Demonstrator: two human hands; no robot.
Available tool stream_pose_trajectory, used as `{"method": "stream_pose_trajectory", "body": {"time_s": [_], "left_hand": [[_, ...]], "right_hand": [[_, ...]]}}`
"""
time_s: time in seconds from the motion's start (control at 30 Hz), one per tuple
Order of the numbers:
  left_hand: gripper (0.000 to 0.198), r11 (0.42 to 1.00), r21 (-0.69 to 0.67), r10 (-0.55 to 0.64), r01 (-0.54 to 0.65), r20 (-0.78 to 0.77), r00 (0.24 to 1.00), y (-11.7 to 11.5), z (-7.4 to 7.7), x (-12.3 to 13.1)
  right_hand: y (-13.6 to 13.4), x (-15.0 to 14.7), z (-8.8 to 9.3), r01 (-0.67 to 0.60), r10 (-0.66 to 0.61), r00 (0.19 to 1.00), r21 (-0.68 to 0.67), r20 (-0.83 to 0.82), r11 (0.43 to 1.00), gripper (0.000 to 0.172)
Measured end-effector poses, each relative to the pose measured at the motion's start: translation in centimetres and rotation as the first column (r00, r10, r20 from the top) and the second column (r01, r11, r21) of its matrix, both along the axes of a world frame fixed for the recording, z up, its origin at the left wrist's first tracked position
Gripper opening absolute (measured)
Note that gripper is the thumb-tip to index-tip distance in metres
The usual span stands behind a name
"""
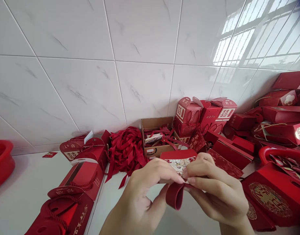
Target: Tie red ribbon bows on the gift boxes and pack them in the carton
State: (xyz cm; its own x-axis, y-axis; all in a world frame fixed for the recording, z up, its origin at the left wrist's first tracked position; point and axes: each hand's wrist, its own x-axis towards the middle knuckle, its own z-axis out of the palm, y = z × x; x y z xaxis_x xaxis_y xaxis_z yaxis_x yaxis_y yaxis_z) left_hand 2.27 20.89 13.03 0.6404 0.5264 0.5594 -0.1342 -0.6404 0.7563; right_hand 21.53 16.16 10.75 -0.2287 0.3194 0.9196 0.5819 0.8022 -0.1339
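Close in front of me is a small red gift box (178, 164) with a white floral panel. A dark red strap (174, 197) forms a loop below its near edge. My left hand (150, 192) is closed, with thumb and index finger pinching at the left of the loop. My right hand (213, 187) is closed too, its fingertips pressed on the box edge and the strap's right side. Both sets of fingertips meet just above the loop. My fingers hide the box's near edge and the point where strap and box meet.
Behind the box lie a heap of red ribbons (127, 148) and an open cardboard box (157, 123) of red pieces. Red boxes with rope handles (83, 178) line the left. Stacked red boxes (189, 112) and a red basin (264, 153) stand right. A tiled wall (145, 88) rises behind.
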Motion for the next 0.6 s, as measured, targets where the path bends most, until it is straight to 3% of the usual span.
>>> {"method": "stream_pose_trajectory", "body": {"time_s": [0.17, 0.5, 0.6], "left_hand": [[0.035, 0.991, -0.092, 0.096, -0.099, -0.038, 0.995, -0.24, -0.51, 0.02], [0.021, 0.984, -0.087, 0.151, -0.153, -0.034, 0.988, 0.07, -0.58, 0.23], [0.016, 0.977, -0.086, 0.192, -0.193, -0.02, 0.981, 0.4, -0.9, 0.34]], "right_hand": [[0.04, -0.02, -0.04, 0.009, -0.009, 1.0, 0.007, -0.02, 1.0, 0.032], [0.58, -0.55, -0.31, 0.002, 0.001, 0.997, 0.035, -0.076, 0.999, 0.029], [0.91, -0.87, -0.54, -0.022, 0.019, 0.992, -0.021, -0.127, 1.0, 0.028]]}}
